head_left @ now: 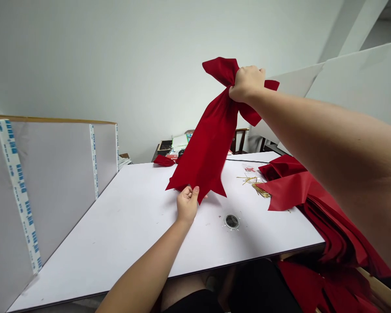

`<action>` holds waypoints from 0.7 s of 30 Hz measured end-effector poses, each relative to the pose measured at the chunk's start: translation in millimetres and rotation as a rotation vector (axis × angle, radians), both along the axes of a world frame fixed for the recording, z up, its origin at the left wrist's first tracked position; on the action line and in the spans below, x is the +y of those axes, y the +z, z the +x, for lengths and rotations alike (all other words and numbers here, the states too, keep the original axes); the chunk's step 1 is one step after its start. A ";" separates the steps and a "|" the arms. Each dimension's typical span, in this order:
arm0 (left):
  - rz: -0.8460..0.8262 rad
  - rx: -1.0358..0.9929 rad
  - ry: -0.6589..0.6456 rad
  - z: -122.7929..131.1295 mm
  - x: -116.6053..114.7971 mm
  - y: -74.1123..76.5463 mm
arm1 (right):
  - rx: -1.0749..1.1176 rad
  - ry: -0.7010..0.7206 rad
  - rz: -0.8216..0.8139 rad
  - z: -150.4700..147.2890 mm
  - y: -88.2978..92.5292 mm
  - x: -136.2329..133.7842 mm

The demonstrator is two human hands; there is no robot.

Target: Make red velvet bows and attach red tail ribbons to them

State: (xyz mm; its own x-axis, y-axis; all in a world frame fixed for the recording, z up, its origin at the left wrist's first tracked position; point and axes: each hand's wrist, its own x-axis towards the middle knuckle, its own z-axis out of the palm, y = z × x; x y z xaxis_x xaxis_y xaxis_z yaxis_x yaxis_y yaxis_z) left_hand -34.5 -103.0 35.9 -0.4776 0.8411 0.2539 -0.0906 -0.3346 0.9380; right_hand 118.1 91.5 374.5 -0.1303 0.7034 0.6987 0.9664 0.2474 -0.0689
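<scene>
Both our hands are on one red velvet bow [211, 139], held up in the air over a white table [117, 226]. Our right hand [247, 83] is clenched around the gathered knot at the top, while the fingers of our left hand [187, 204] pinch the tails near their ends. Its long axis slants from upper right to lower left, the loops nearer our right hand. More red bows [322, 230] lie piled at the table's right side.

The camera, worn on the head, looks forward and down from the near edge of the table [84, 243], close behind the left hand [187, 204] and right hand [247, 82], facing the far wall [117, 65], with a partition [52, 182] at left.
</scene>
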 end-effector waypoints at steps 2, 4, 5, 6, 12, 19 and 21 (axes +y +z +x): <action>0.021 -0.015 -0.008 1.8 -1.0 1.9 | 0.030 -0.023 -0.024 6.6 -0.3 -0.8; 0.056 -0.017 -0.032 4.0 -2.4 3.6 | 0.049 -0.043 -0.052 13.8 -1.4 -0.8; 0.070 -0.015 -0.047 5.1 -3.3 4.4 | 0.052 -0.048 -0.062 17.4 -2.3 -0.1; 0.077 -0.010 -0.066 6.1 -4.3 5.2 | 0.051 -0.057 -0.066 20.7 -3.4 0.9; 0.046 0.016 -0.169 10.0 -9.2 10.3 | 0.028 -0.109 -0.062 30.7 -11.3 9.2; -0.001 0.094 -0.304 5.7 -9.3 15.6 | 0.028 -0.144 -0.074 30.8 -12.9 11.2; -0.057 0.178 -0.334 -2.8 -8.2 18.5 | 0.007 -0.135 -0.068 31.1 -13.1 11.8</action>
